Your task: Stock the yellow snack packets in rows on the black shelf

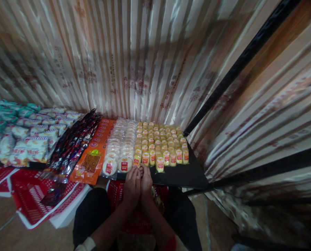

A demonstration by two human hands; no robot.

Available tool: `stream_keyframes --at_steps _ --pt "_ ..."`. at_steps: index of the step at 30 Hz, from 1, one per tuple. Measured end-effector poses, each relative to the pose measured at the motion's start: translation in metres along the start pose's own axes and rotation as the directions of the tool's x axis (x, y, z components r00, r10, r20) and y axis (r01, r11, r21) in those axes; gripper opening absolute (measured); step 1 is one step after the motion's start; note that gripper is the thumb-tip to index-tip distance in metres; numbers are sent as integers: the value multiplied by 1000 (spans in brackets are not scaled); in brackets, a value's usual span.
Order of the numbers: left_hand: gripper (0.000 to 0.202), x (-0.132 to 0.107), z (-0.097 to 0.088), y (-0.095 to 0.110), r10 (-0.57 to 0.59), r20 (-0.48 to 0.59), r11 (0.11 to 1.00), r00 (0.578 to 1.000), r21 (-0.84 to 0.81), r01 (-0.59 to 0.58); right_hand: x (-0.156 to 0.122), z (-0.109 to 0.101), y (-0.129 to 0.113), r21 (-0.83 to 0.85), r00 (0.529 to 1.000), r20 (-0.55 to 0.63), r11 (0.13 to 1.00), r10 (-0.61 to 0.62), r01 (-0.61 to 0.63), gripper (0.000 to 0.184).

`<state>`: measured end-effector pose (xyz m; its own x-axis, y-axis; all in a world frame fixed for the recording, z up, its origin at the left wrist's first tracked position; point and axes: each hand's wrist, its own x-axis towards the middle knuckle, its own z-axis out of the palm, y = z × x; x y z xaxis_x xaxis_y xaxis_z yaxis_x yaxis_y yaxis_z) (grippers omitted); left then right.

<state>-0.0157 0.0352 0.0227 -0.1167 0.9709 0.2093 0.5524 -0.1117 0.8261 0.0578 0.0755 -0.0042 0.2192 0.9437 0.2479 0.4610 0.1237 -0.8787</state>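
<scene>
My left hand and my right hand meet side by side at the front edge of a black shelf. Their fingers are curled in and pressed together; anything between the fingertips is too small or hidden to make out. Just beyond the fingertips stand rows of small yellow wrapped snacks with red and white labels. One wrapped yellow snack sits forward of its row, to the right of my hands. Left of these are two rows of round white crackers in clear wrappers.
Further left lie an orange snack bag, dark shiny packets, white packets and green packets. Red baskets stand on the floor, one between my knees. A striped curtain hangs behind; a black post slants at right.
</scene>
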Motion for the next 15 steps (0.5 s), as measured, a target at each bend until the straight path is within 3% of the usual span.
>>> stream_keyframes --at_steps 4,15 --pt "44 1 2 -2 -10 -18 1000 1000 -10 9 1 -2 1 17 999 45 1000 12 -12 39" --pt "44 2 5 -2 -45 15 991 999 -122 47 0 1 6 45 1000 -14 999 -2 3 38"
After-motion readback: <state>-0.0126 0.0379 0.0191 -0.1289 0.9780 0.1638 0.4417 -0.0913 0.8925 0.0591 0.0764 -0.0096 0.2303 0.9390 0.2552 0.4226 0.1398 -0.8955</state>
